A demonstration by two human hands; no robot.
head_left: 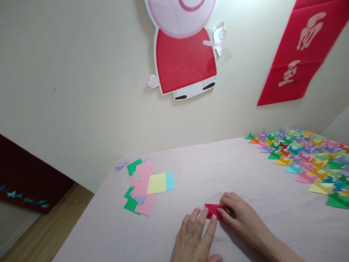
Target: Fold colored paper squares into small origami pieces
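Observation:
A small red folded paper (211, 210) lies on the pale cloth near the front middle. My left hand (193, 236) is spread out, its fingertips pressing on the left and near edges of the paper. Curled over the paper's right end, my right hand (239, 214) pinches it between thumb and fingers. That right end is partly hidden under the fingers.
The pale cloth-covered table (196, 167) meets a wall. Loose coloured paper sheets (156, 183) overlap at the left. Many-coloured folded paper figures (308, 156) stand in rows at the right. A pig cutout (187, 60) and red banner (302, 51) hang on the wall.

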